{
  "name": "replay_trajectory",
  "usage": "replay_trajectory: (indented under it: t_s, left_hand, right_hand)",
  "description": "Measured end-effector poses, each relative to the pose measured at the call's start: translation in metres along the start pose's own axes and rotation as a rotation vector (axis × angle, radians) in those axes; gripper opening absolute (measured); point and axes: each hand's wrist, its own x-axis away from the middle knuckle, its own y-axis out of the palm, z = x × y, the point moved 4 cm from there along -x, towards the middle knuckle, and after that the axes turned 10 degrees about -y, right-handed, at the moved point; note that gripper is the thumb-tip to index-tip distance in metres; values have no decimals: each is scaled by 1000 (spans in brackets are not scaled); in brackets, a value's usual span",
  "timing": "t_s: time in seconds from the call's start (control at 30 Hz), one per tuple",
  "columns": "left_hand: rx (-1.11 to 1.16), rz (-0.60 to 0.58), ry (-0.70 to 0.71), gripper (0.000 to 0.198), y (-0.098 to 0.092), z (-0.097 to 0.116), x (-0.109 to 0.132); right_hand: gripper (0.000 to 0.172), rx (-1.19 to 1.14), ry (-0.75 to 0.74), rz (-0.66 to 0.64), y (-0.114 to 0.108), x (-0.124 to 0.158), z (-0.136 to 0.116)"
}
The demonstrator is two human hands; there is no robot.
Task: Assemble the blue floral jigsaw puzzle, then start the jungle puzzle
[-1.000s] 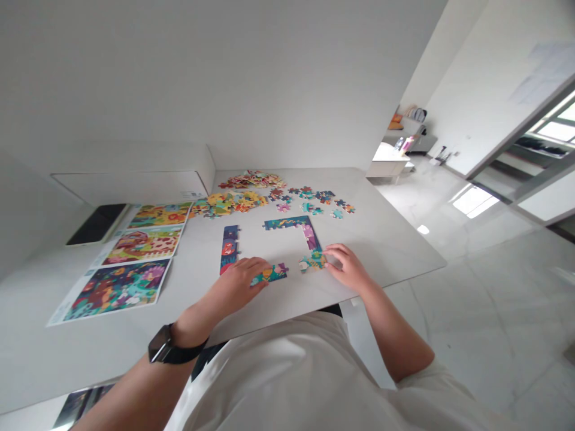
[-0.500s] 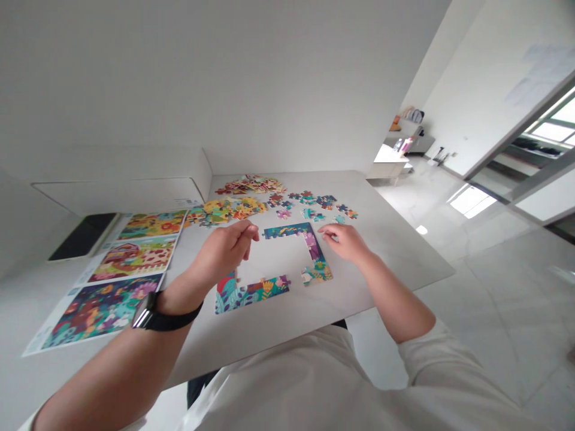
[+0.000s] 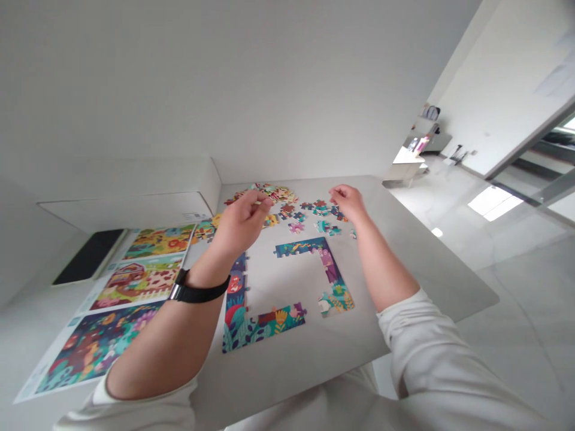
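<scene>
Left hand [image 3: 240, 226] raised, fingers curled, right hand [image 3: 347, 200] raised, fingertips bunched

White table [image 3: 417, 269]: partly built puzzle border [image 3: 265, 327] mid-table, strips on four sides, gaps at two corners. Loose pieces [image 3: 299, 227] scattered beyond it, heap of pieces [image 3: 274, 193] near far edge. Three picture sheets [image 3: 137, 281] in a column at left, end to end. Dark tablet [image 3: 88, 257] and white box [image 3: 126, 206] past them.
</scene>
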Motion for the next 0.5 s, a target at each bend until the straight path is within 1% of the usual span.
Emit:
replay_trajectory:
  t_s: [0.07, 0.13, 0.2, 0.27, 0.4, 0.5]
  left_hand:
    - [24, 14, -18, 35, -5, -7, -5]
    - [46, 10, -37, 36, -9, -16, -8]
    - [52, -15, -57, 36, -10, -25, -10]
    - [62, -53, -69, 36, -10, -31, -11]
    - [105, -89, -70, 35, -9, -34, -13]
    - [107, -96, -63, 36, -9, -32, -12]
  right_hand:
    - [28, 84, 70, -130, 2, 1, 10]
    - [25, 205, 120, -293, 2, 5, 20]
    - [22, 334, 131, -438, 0, 9, 29]
    - [22, 435, 113, -551, -2, 13, 35]
    - [33, 501, 70, -720, 4, 21, 38]
    - [32, 542, 69, -786, 10, 25, 39]
